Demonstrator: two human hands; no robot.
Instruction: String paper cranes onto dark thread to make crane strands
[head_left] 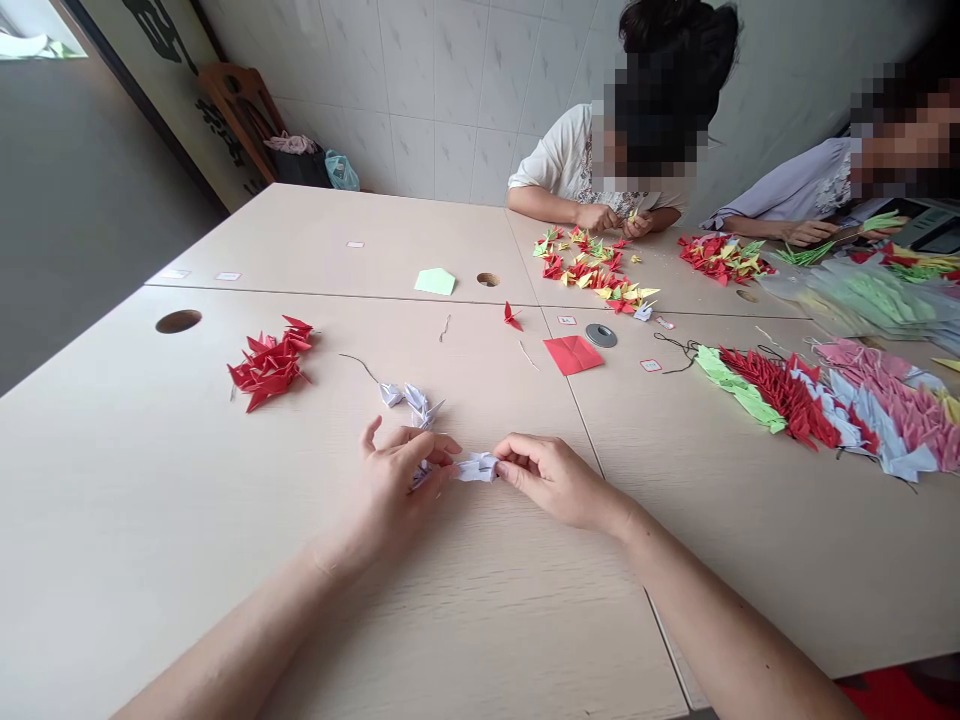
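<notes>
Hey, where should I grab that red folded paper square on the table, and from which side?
Pinch the near corner of the red paper square, coming from your side with your right hand. It lies flat on the table, so a corner lifts most easily, and that side keeps clear of the grey ring beyond it.

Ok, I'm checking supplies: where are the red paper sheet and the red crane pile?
Red paper sheet (573, 354), head view, middle of the sheet.
Red crane pile (268, 362), head view, middle of the pile.
</notes>
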